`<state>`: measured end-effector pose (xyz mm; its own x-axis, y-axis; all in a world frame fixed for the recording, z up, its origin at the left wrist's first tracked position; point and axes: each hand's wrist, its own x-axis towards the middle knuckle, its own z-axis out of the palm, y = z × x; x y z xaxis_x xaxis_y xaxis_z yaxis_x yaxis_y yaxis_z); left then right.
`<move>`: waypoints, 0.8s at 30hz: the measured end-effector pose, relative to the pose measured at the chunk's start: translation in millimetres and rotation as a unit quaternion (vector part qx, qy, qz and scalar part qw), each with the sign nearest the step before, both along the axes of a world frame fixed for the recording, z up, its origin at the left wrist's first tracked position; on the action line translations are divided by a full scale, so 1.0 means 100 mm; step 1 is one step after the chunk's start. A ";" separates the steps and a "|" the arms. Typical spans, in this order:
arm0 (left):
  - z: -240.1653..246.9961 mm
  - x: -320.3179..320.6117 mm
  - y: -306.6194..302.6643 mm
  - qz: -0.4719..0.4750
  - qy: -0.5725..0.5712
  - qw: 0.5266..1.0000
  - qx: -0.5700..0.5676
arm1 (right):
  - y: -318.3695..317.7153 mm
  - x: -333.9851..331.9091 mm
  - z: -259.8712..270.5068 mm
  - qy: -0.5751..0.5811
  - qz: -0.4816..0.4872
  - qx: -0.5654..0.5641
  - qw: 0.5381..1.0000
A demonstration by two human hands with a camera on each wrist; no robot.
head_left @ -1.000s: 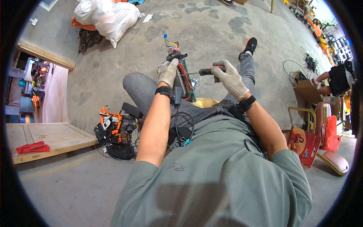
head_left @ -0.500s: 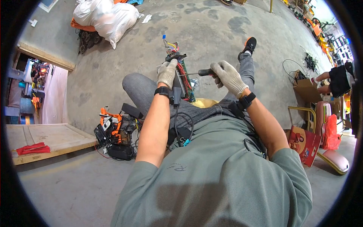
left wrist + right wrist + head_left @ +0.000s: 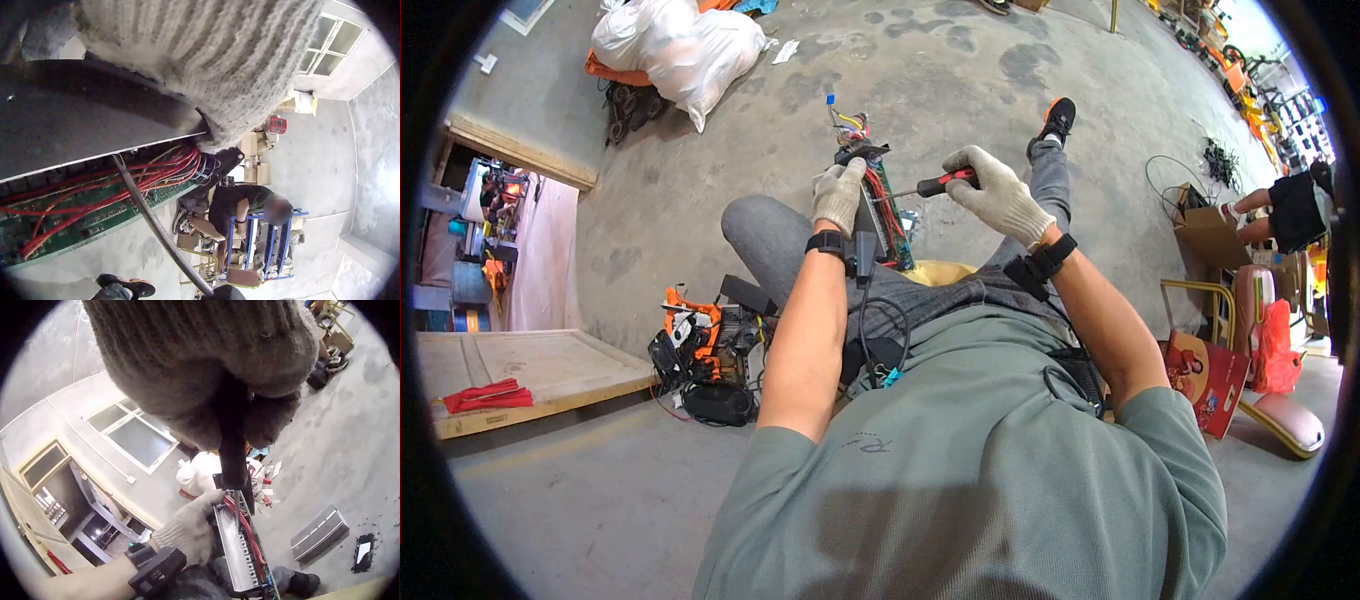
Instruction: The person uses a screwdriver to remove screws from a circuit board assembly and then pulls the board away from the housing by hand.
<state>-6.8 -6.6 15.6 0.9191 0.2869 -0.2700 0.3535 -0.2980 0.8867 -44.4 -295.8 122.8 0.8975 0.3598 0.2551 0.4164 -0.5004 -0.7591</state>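
In a knitted white glove, my left hand (image 3: 838, 195) holds the far part of a long green circuit board (image 3: 75, 225) with a grey metal plate (image 3: 69, 128) along its side. Red wires (image 3: 147, 181) run lengthwise over the board. My gloved right hand (image 3: 997, 198) grips a screwdriver (image 3: 946, 183) by its red-and-black handle, to the right of the board. Its shaft (image 3: 159, 228) points left, and the tip is right at the plate's lower edge in the left wrist view. The left fingertips are mostly hidden behind the plate.
Beneath the board's near end, between the legs, is a yellow basin (image 3: 940, 272). An orange-and-black machine (image 3: 705, 345) lies by the left hip. On the floor are a grey metal case (image 3: 320, 534) and a black flat part (image 3: 363, 553). White sacks (image 3: 685, 55) stand farther off.
My right hand has shifted its fingers on the screwdriver handle and turned it, so the red side shows again. The left hand and board stay nearly where they were.
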 end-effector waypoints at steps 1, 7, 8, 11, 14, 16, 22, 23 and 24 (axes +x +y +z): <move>0.03 -0.01 -0.02 0.009 0.002 1.000 0.010 | -0.01 0.00 0.00 -0.001 0.001 0.000 1.000; -0.04 0.03 0.00 0.016 0.004 1.000 0.007 | 0.11 -0.08 0.50 0.345 -0.120 -0.077 0.928; -0.06 0.03 0.00 0.019 0.012 1.000 0.005 | 0.04 -0.03 0.33 0.283 -0.096 -0.091 0.950; -0.06 0.02 0.01 0.016 -0.002 1.000 0.017 | -0.04 0.00 0.12 0.164 -0.044 -0.073 0.983; 0.00 0.01 0.01 0.010 0.011 1.000 0.011 | -0.05 -0.03 0.12 0.099 -0.015 -0.026 0.995; -0.03 0.00 -0.01 0.013 -0.001 1.000 0.012 | -0.02 -0.04 0.13 0.090 -0.015 -0.011 0.996; -0.08 0.04 0.03 0.002 0.000 1.000 -0.008 | 0.08 -0.06 0.54 0.357 -0.110 -0.044 0.927; -0.07 0.04 0.04 -0.004 0.007 1.000 -0.029 | 0.04 -0.05 0.46 0.313 -0.078 -0.040 0.946; -0.07 0.05 0.04 -0.004 0.006 1.000 -0.029 | 0.00 -0.03 0.37 0.268 -0.045 -0.037 0.962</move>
<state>-2.2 -2.5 9.0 0.9180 0.2622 -0.2975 0.3622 -0.2489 0.8982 -47.8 -295.4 159.4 0.9210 0.2745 -0.2764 -0.0722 -0.5769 -0.8136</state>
